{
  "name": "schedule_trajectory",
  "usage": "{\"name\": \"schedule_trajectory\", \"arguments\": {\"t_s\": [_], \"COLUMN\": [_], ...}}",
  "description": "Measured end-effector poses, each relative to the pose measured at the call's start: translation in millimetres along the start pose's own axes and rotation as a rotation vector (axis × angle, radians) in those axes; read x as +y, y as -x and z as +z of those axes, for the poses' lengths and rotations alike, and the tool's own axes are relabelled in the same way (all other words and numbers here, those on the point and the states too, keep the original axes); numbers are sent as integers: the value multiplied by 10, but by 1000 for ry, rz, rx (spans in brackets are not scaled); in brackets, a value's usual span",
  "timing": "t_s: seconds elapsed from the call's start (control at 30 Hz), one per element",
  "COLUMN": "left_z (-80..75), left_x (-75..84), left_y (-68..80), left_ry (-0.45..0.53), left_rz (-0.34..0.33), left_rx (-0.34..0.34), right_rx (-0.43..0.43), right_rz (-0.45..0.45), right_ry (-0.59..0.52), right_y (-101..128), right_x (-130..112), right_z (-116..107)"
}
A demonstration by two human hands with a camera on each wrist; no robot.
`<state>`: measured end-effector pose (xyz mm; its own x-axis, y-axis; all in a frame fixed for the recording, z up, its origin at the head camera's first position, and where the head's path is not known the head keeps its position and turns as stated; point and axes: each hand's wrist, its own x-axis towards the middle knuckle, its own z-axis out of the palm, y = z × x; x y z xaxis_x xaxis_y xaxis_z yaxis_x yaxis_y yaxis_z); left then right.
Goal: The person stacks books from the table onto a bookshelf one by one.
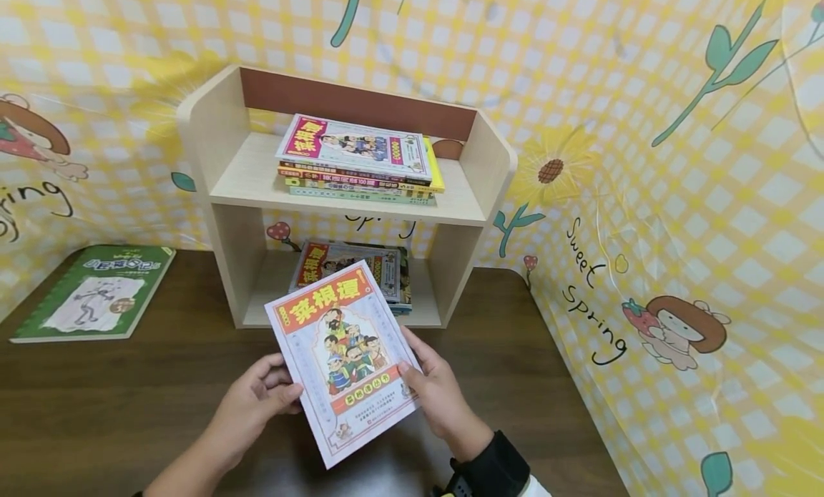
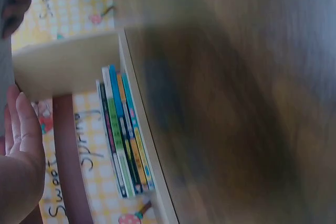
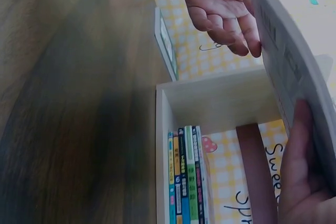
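A pale lilac paperback book (image 1: 360,361) with an orange title band and cartoon figures is held tilted above the table. My right hand (image 1: 440,393) grips its right edge, thumb on the cover and fingers behind it. Beside the opposite edge is my left hand (image 1: 254,404), its thumb close to the cover's border. In the right wrist view the left hand (image 3: 223,11) shows its palm with loosely bent fingers near the book (image 3: 286,61); whether they touch it I cannot tell. The left wrist view shows its fingers (image 2: 23,124) extended.
Behind the book stands a two-tier wooden shelf (image 1: 347,205). A stack of books (image 1: 360,154) lies on its upper tier, another stack (image 1: 393,268) below. A green book (image 1: 96,293) lies at left on the dark table (image 1: 161,404). Yellow checked cloth (image 1: 644,218) surrounds the table.
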<state>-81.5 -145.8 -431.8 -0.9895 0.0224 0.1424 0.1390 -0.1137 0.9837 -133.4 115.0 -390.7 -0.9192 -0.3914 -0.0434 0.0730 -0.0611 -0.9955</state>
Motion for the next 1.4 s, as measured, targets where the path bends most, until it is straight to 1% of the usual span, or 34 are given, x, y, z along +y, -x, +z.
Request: {"name": "schedule_trajectory", "arguments": {"t_s": [0.1,0.27,0.4,0.6,0.73,0.83,0.97,1.07,1.2,1.27,1.4], "left_z": [-106,-264,-360,-451,-481,-495,-509,-509,-479,-457,-421], "left_x": [13,40,61,122,178,217,251,259,250,244,242], "left_y": [-69,-176,-238,-288,-307,-313,-307,-295,-280,-275,-256], "left_ry": [8,-33,-74,-138,-166,-185,-199,-180,-137,-128,-196], "left_rz": [12,27,33,3,1,15,40,47,37,31,75], "left_rx": [-10,-14,-57,-103,-144,-210,-323,-400,-472,-487,-472], "right_rx": [-48,-119,-168,-227,-279,-335,-421,-469,-511,-521,-524], "right_rz": [27,37,49,94,130,142,141,154,165,167,161], "right_ry": [-12,-5,-2,23,54,73,85,87,87,88,85], "right_y": [-1,-5,-29,-77,-124,-166,-231,-288,-373,-412,-470], "right_x": [-3,-26,-40,-70,-94,-122,-162,-185,-200,-206,-227], "right_z": [-64,-140,-196,-301,-367,-417,-475,-501,-513,-513,-512]}}
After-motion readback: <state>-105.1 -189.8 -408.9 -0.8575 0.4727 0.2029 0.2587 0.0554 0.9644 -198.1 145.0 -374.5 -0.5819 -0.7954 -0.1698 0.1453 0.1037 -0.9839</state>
